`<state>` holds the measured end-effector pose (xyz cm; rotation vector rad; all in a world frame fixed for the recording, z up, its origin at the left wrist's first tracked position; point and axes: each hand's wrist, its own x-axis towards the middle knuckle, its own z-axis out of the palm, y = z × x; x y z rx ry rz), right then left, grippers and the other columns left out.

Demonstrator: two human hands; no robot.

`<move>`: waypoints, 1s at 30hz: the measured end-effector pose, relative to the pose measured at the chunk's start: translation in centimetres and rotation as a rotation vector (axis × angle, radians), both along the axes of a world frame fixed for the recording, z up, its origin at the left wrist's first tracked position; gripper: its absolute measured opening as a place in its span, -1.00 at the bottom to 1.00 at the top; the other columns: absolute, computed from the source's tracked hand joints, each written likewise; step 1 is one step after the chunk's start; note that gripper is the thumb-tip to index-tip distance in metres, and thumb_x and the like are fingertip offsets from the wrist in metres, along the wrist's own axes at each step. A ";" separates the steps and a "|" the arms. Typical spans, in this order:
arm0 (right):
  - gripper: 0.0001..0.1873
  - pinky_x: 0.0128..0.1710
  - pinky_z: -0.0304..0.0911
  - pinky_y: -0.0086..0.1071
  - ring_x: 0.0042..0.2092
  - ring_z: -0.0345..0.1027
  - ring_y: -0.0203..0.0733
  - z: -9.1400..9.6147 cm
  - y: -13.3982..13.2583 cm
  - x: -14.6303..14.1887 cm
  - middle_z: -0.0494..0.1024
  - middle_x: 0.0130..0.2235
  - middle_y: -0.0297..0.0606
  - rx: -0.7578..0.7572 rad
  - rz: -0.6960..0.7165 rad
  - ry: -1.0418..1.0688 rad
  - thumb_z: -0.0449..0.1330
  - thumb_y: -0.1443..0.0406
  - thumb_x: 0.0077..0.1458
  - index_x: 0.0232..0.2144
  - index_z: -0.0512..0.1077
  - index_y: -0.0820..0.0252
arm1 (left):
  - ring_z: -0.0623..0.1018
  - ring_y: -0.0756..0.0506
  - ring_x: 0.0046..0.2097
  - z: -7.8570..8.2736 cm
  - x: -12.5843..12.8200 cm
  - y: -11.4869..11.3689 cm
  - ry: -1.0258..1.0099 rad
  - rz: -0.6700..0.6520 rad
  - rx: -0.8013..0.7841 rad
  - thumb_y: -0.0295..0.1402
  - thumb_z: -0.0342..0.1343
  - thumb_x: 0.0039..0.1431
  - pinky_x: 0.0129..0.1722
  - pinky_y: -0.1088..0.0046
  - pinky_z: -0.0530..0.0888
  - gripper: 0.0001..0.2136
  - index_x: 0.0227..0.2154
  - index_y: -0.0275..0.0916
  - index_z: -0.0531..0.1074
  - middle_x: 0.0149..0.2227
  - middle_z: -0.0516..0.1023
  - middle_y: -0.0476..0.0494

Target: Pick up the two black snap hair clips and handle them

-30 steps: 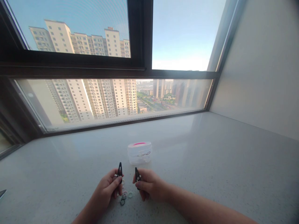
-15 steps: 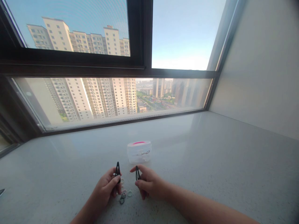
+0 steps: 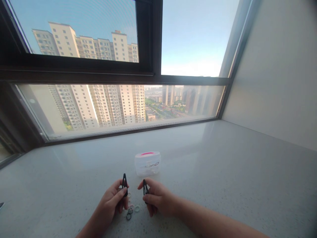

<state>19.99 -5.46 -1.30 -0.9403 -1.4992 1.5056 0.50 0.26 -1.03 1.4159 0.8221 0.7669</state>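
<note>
My left hand (image 3: 115, 197) is closed on a black snap hair clip (image 3: 124, 182), pinched between thumb and fingers with its narrow tip upward. A second black snap hair clip (image 3: 145, 187) stands upright in the pinch of my right hand (image 3: 158, 196). The two clips are apart, facing each other across a small gap. Below and between my hands lie several small hair ties: dark ones (image 3: 129, 214), a pale green one (image 3: 137, 208) and pinkish ones partly hidden by my left fingers.
Just beyond my hands stands a translucent plastic box (image 3: 148, 164) with a pink handle and a thin dark looped item inside. The speckled white sill (image 3: 210, 172) runs to the window frame (image 3: 133, 131). A wall (image 3: 274, 76) rises at the right. A small dark-edged object (image 3: 2, 205) lies at the far left.
The whole view has shifted slightly, so things sit a little lower. Both hands keep their clips; the right clip is turned slightly.
</note>
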 end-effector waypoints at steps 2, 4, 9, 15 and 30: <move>-0.66 -0.70 0.00 -0.61 -0.74 0.09 -0.43 0.0 0.0 0.0 0.27 -0.74 -0.55 -0.011 0.000 0.003 0.02 0.40 -0.02 -0.13 0.17 0.22 | 0.23 0.10 -0.72 0.1 0.1 -0.1 0.002 0.006 -0.008 -0.21 0.01 0.06 -0.72 0.66 0.08 -0.77 -0.32 -0.28 0.26 -0.74 0.42 0.04; -0.66 -0.71 0.00 -0.60 -0.73 0.10 -0.42 0.0 0.1 0.0 0.26 -0.74 -0.55 -0.015 0.001 0.009 0.02 0.40 -0.03 -0.13 0.18 0.22 | 0.24 0.10 -0.72 0.3 0.2 -0.1 -0.002 0.010 -0.013 -0.20 0.03 0.04 -0.72 0.66 0.08 -0.77 -0.33 -0.27 0.27 -0.74 0.41 0.04; -0.66 -0.73 0.00 -0.60 -0.74 0.09 -0.41 -0.1 0.1 0.0 0.25 -0.75 -0.55 0.003 -0.005 0.025 0.01 0.41 -0.04 -0.13 0.18 0.22 | 0.23 0.10 -0.73 0.4 0.2 -0.2 0.012 0.011 0.003 -0.20 0.02 0.04 -0.72 0.65 0.08 -0.77 -0.33 -0.27 0.25 -0.77 0.40 0.06; -0.68 -0.71 0.03 -0.60 -0.72 0.11 -0.41 -0.1 0.2 -0.1 0.26 -0.73 -0.53 0.012 -0.010 0.021 0.01 0.40 -0.03 -0.15 0.19 0.23 | 0.26 0.08 -0.72 0.1 0.1 -0.3 0.031 0.016 0.015 -0.17 0.02 0.03 -0.74 0.66 0.09 -0.75 -0.36 -0.27 0.28 -0.77 0.37 0.07; -0.66 -0.63 0.11 -0.56 -0.64 0.19 -0.41 -0.9 0.4 -0.6 0.32 -0.65 -0.45 0.023 -0.077 -0.076 0.11 0.20 -0.01 -0.20 0.22 0.25 | 0.24 0.08 -0.72 -0.1 0.3 -0.2 0.051 0.026 0.070 -0.20 0.02 0.05 -0.73 0.65 0.07 -0.78 -0.34 -0.25 0.25 -0.75 0.36 0.09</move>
